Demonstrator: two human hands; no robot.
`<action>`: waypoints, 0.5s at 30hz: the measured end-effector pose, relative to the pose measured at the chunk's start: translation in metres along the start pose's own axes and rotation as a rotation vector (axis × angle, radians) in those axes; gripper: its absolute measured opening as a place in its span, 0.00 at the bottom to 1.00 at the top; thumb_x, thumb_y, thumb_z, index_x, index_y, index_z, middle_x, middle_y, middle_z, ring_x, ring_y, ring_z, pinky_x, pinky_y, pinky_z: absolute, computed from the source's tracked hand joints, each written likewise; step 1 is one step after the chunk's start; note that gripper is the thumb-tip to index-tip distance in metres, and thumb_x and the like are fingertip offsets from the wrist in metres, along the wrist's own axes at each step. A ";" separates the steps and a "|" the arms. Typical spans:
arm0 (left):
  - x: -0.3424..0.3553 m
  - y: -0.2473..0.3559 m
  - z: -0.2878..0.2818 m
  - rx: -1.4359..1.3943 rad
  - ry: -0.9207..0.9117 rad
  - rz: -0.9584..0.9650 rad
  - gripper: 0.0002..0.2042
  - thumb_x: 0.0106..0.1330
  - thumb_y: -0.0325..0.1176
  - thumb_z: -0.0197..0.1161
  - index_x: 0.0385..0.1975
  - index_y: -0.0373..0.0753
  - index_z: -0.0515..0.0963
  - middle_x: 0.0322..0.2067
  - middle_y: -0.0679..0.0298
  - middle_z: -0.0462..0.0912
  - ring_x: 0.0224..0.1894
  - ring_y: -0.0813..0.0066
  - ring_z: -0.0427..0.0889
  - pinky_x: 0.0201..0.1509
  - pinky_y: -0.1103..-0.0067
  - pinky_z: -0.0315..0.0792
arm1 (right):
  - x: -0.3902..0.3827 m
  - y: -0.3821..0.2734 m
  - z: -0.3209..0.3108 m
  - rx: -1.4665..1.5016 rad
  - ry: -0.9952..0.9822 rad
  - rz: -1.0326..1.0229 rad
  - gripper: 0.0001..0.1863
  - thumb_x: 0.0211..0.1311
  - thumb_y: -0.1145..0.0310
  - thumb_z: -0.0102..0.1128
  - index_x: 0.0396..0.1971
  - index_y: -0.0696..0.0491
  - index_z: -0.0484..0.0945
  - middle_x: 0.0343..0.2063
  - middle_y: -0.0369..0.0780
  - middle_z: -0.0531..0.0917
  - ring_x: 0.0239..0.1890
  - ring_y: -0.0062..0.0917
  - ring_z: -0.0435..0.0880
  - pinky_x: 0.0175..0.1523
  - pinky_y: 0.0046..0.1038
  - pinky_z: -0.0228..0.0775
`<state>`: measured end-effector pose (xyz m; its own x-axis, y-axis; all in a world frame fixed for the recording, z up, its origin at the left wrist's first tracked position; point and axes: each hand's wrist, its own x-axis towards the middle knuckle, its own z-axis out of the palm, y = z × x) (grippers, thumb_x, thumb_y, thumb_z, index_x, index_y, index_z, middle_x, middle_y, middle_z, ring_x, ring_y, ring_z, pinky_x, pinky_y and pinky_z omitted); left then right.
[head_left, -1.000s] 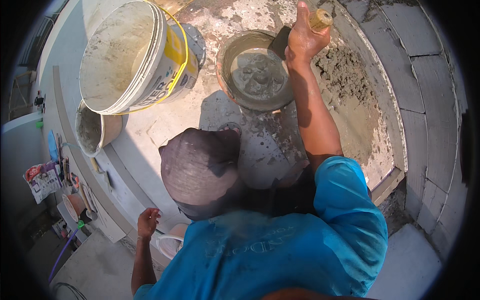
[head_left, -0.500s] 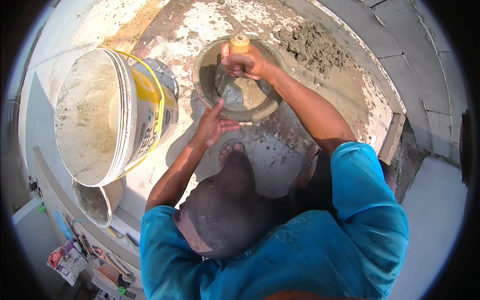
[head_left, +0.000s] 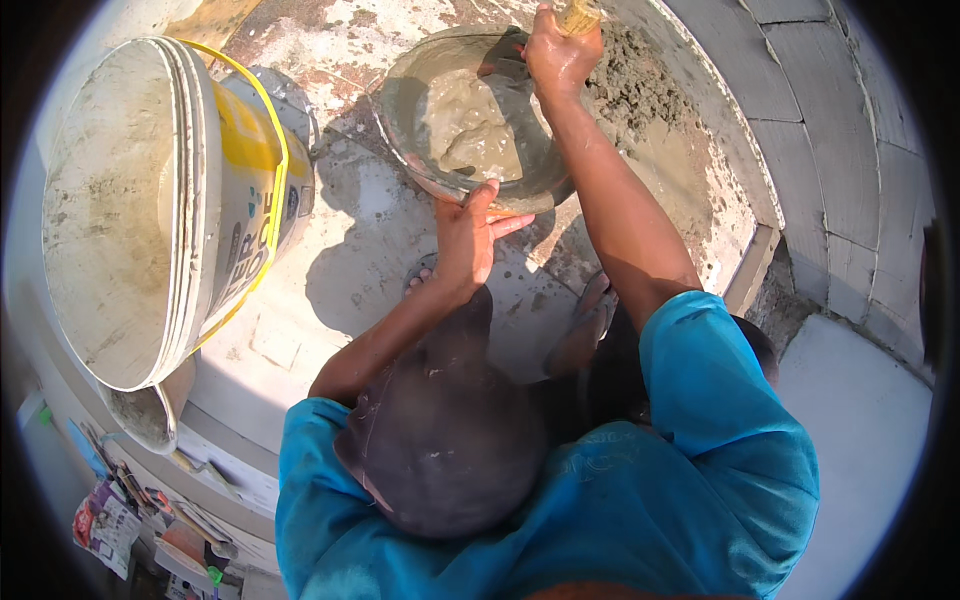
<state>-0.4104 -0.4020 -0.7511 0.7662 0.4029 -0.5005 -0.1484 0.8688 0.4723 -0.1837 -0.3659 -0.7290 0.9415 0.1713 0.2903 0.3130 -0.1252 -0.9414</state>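
Near the top of the head view my right hand (head_left: 563, 55) grips the wooden handle (head_left: 578, 15) of a tool, likely a trowel, whose dark blade is partly hidden inside the right side of a round mortar-coated bowl (head_left: 395, 110). Wet grey-beige mortar (head_left: 470, 130) lies in the bowl. My left hand (head_left: 470, 230) holds the bowl's near rim, thumb up at the lip and some fingers stretched along its underside. The bowl looks slightly tilted.
A big white-and-yellow bucket (head_left: 235, 130) stands left, a smaller bucket (head_left: 135, 418) behind it. Loose mortar (head_left: 640, 90) lies right of the bowl, beside grey blocks (head_left: 805, 170). Tools and a bag (head_left: 105, 525) lie at lower left; my bare feet are below the bowl.
My left hand has risen from the lower left to the bowl's near rim. My right hand swept in over the bowl, then back to its upper right with the tool. The mortar's surface has shifted.
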 end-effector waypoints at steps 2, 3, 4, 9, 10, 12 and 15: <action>-0.003 -0.013 0.006 0.008 0.006 0.075 0.25 0.72 0.28 0.57 0.66 0.36 0.55 0.59 0.53 0.69 0.53 0.51 0.81 0.48 0.55 0.86 | -0.004 0.007 -0.015 0.070 0.145 0.259 0.06 0.61 0.77 0.59 0.30 0.58 0.70 0.16 0.38 0.75 0.13 0.26 0.73 0.17 0.33 0.67; 0.006 -0.015 0.006 -0.038 -0.022 0.008 0.26 0.73 0.29 0.57 0.66 0.37 0.55 0.58 0.54 0.70 0.53 0.52 0.81 0.47 0.57 0.86 | -0.003 0.009 -0.020 0.077 0.203 0.336 0.06 0.60 0.78 0.59 0.31 0.58 0.70 0.17 0.39 0.76 0.12 0.27 0.74 0.16 0.33 0.67; 0.006 -0.017 0.003 -0.028 -0.039 -0.030 0.25 0.73 0.29 0.57 0.66 0.37 0.55 0.58 0.54 0.70 0.53 0.52 0.81 0.47 0.57 0.85 | 0.000 0.011 -0.024 0.084 0.260 0.413 0.06 0.59 0.78 0.60 0.31 0.59 0.70 0.18 0.41 0.77 0.12 0.28 0.74 0.15 0.34 0.68; 0.004 -0.009 0.006 -0.039 -0.071 -0.023 0.26 0.73 0.27 0.56 0.66 0.38 0.53 0.59 0.49 0.70 0.53 0.50 0.81 0.49 0.55 0.84 | -0.020 -0.017 -0.051 0.265 0.293 0.548 0.08 0.60 0.77 0.62 0.30 0.56 0.70 0.16 0.39 0.73 0.13 0.26 0.72 0.15 0.34 0.66; 0.000 -0.008 0.008 -0.048 -0.061 0.017 0.26 0.74 0.27 0.55 0.67 0.38 0.53 0.59 0.48 0.70 0.54 0.50 0.81 0.49 0.54 0.84 | -0.025 -0.026 -0.053 0.317 0.265 0.550 0.09 0.60 0.77 0.62 0.29 0.55 0.69 0.16 0.38 0.72 0.14 0.26 0.72 0.16 0.34 0.66; 0.002 -0.001 0.007 -0.030 -0.053 0.036 0.26 0.74 0.26 0.54 0.67 0.39 0.52 0.59 0.49 0.70 0.54 0.50 0.80 0.50 0.53 0.84 | -0.024 -0.048 -0.048 0.424 0.149 0.419 0.11 0.61 0.78 0.63 0.27 0.53 0.67 0.17 0.37 0.71 0.17 0.25 0.72 0.18 0.32 0.66; -0.003 0.007 0.005 0.005 -0.041 0.039 0.25 0.74 0.25 0.53 0.67 0.40 0.51 0.60 0.50 0.69 0.56 0.51 0.80 0.51 0.51 0.84 | -0.014 -0.072 -0.030 0.596 0.005 0.184 0.13 0.60 0.78 0.63 0.27 0.52 0.66 0.17 0.36 0.71 0.16 0.23 0.71 0.19 0.31 0.67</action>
<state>-0.4103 -0.3987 -0.7424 0.7847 0.4243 -0.4519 -0.1755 0.8513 0.4945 -0.2157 -0.3891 -0.6604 0.9744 0.1940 0.1138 0.0236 0.4153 -0.9094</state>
